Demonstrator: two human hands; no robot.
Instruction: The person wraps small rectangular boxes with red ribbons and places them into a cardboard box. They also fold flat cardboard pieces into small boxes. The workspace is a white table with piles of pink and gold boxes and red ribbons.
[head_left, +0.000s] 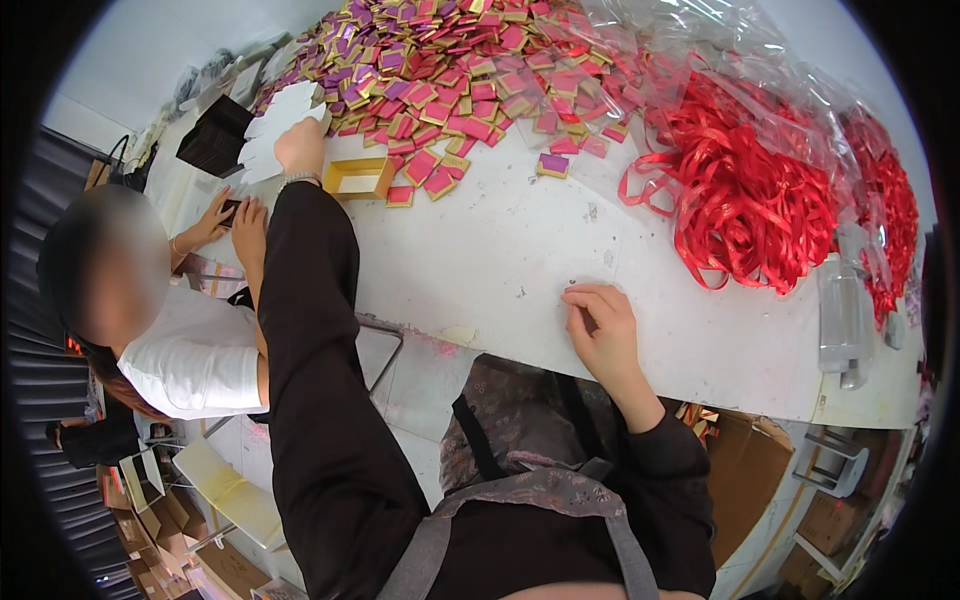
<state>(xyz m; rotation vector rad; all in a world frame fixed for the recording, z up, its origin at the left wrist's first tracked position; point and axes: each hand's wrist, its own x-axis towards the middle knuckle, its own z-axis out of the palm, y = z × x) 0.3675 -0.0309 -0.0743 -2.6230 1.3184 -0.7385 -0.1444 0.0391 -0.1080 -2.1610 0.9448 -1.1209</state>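
Observation:
My left hand (299, 148) reaches far out at the left, over a stack of white folded card pieces (274, 135). Its fingers point away from me, so whether they grip a card is hidden. Just right of it stands an empty gold open box (358, 180). My right hand (606, 330) rests near the table's front edge, loosely curled, with a gap between thumb and fingers and nothing visible in it. A large heap of small pink, purple and gold boxes (450, 97) covers the back of the table. One purple-topped box (553, 165) lies apart from it.
Tangled red ribbons (750, 187) and clear plastic bags (697, 30) lie at the right, near a clear plastic container (840, 315). Black stacked pieces (216, 135) sit back left. Close on my left, a co-worker (195, 345) handles a small dark item (229, 213).

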